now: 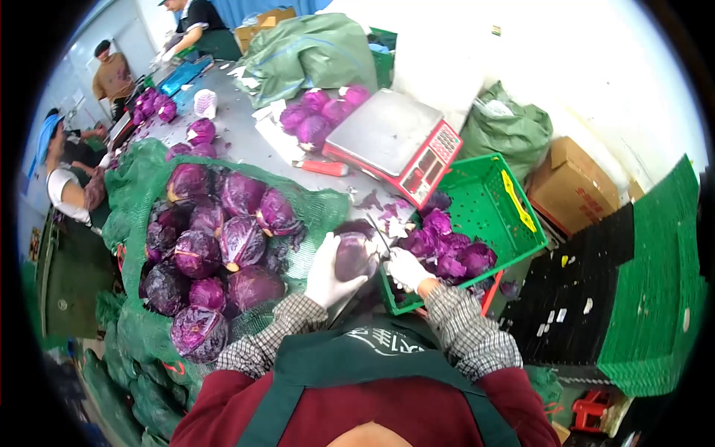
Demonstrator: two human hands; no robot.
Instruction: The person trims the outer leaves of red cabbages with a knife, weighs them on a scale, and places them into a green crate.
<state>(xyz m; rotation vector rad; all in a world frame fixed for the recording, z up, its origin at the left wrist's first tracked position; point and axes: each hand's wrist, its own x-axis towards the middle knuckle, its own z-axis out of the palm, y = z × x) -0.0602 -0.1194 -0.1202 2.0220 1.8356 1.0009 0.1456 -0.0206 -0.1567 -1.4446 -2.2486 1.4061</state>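
My gloved left hand (325, 273) grips a purple cabbage (356, 255) from its left side, with the fingers curled under it. In my gloved right hand (407, 270) is a knife, its thin dark blade (378, 235) pointing up and left beside the cabbage's cut base. Just right of that hand, purple cabbage leaves (450, 249) fill the near part of a green crate (495, 197). To my left, a heap of purple cabbages (208, 246) lies on a green mesh sack (302, 197).
A red-edged weighing scale (395, 138) stands ahead, with several trimmed cabbages (320, 115) and a red-handled tool (322, 167) beside it. Stacked black and green crates (596, 290) and a cardboard box (573, 182) are at right. Other people (71, 175) work along the table's left side and far end.
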